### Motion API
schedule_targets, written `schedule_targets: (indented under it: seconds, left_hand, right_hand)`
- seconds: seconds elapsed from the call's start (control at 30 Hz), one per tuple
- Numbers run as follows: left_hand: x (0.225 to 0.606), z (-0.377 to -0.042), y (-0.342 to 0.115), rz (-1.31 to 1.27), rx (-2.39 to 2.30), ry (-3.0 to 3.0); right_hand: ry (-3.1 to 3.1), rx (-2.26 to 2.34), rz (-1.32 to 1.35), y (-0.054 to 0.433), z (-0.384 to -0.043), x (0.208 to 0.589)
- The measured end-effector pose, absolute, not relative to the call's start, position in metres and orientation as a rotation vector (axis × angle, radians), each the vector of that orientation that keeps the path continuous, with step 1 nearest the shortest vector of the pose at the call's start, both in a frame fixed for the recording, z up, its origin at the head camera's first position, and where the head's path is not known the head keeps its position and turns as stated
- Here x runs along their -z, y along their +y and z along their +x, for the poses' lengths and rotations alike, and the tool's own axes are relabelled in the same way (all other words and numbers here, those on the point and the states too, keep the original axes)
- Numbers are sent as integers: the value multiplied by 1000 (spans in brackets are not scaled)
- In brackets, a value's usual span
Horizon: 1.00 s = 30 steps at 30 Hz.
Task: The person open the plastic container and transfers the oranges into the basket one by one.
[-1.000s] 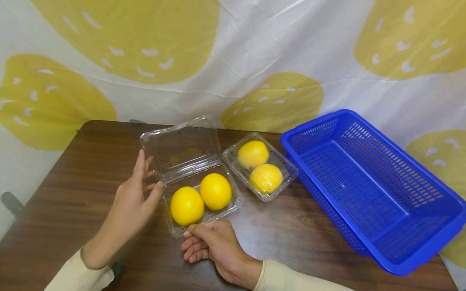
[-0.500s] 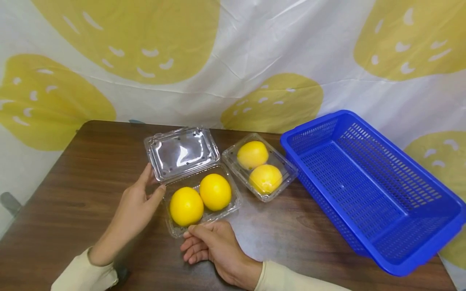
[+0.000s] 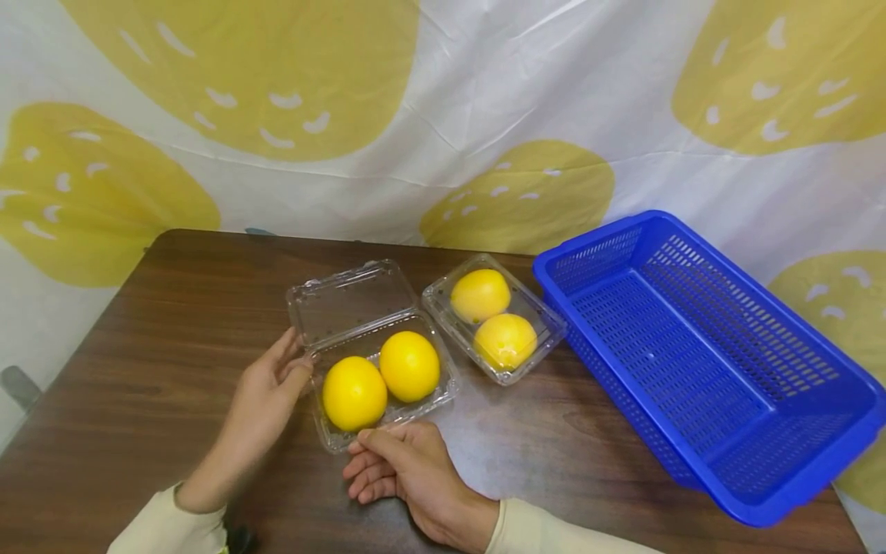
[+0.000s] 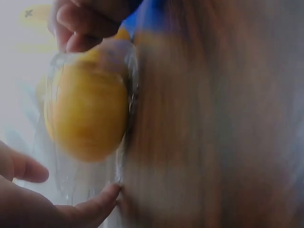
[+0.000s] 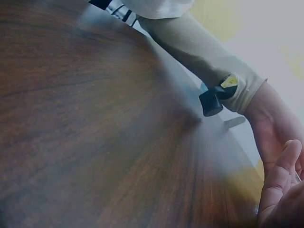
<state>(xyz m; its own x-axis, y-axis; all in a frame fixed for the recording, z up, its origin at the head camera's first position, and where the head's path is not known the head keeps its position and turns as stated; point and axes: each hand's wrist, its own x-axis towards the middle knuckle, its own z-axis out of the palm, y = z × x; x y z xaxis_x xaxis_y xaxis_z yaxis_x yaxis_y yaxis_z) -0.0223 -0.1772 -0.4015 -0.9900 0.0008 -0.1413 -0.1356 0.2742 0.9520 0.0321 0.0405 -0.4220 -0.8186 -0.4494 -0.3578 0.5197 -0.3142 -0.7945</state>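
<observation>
A clear plastic clamshell box lies on the table with its lid folded back behind it. Two round yellow fruits sit side by side in its base. My left hand is at the box's left side near the hinge, fingers extended; in the left wrist view its fingertips are right at the box edge. My right hand pinches the front rim between thumb and index finger, the other fingers loosely curled. A second clamshell box, closed over two yellow fruits, stands just to the right.
A blue perforated plastic basket stands at the right of the brown wooden table, close to the second box. Behind the table hangs a white cloth with large yellow fruit prints.
The lid of the nearer box has tipped back and down, away from the fruits. My left hand has followed it slightly down and to the right. The right hand has stayed put.
</observation>
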Motion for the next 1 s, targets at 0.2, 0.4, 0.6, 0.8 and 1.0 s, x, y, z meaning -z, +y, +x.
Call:
schedule_targets:
  seconds: [0.2,0.4,0.6,0.8,1.0]
  left_hand:
    - [403,-14,-173,-200,-2046,2209]
    - [404,-8,-165,-310,-2206,2037]
    - [407,-3,-155,-357,-2221,2066]
    - [410,3,-148,-352,-2208,2134]
    - [410,10,-145,-346,-2200,2178]
  right_hand:
    - [1335,2149,92,41,32,423]
    - [1328,2153,80,42,32,424]
    - [1317,2158,76,41,31,424]
    - [1317,2159,76,41,31,424]
    - [1318,2154,74,42,31,424]
